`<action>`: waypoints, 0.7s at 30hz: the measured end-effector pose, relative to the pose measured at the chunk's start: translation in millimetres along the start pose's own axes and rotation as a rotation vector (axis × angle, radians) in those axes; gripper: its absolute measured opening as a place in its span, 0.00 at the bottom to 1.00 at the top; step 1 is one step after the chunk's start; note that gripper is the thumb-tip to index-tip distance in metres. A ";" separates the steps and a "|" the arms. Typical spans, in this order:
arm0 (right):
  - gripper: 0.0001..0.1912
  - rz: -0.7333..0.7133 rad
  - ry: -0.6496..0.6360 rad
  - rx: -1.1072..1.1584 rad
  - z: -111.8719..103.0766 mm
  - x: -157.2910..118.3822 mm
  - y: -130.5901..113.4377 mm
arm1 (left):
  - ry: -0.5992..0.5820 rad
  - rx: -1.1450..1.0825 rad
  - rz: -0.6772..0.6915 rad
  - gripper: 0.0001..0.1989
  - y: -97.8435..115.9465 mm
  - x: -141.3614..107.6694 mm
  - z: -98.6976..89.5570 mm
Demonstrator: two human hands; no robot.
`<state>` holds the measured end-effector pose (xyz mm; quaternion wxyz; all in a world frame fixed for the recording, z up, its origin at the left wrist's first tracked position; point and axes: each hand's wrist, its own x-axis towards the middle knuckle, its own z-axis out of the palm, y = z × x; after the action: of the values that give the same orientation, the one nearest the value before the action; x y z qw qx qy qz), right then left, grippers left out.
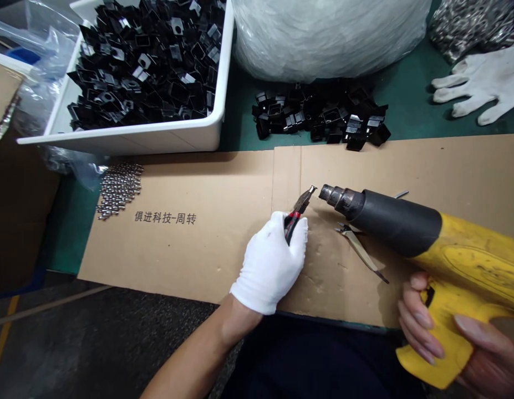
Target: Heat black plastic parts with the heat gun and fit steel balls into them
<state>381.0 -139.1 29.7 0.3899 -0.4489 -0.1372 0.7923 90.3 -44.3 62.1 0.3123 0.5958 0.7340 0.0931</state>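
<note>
In a white glove, my left hand (270,263) is closed around a pair of pliers (297,211) with red and black handles. A small shiny metal part (313,188) sits in the jaws of the pliers. My bare right hand (485,354) grips the handle of a yellow heat gun (477,255) with a black barrel. Its stepped metal nozzle (340,199) points left at the metal part, a short gap away. Below the barrel, a second tool with pale handles (362,252) lies on the cardboard (215,244), partly hidden.
A white bin (157,136) full of black plastic parts stands at the back left. Loose black parts (319,113) lie beside a large plastic-wrapped bundle (331,39). Small metal cylinders (121,188) are grouped at left. A white glove (485,83) and bagged metal pieces (477,25) lie back right.
</note>
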 end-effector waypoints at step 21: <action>0.17 -0.009 -0.068 0.067 -5.2 -3.0 2.8 | -0.007 0.008 -0.016 0.12 2.2 -0.7 -1.3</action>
<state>384.8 -143.8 27.0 0.4035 -0.4076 -0.1258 0.8095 91.4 -44.1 64.5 0.3134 0.5915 0.7379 0.0857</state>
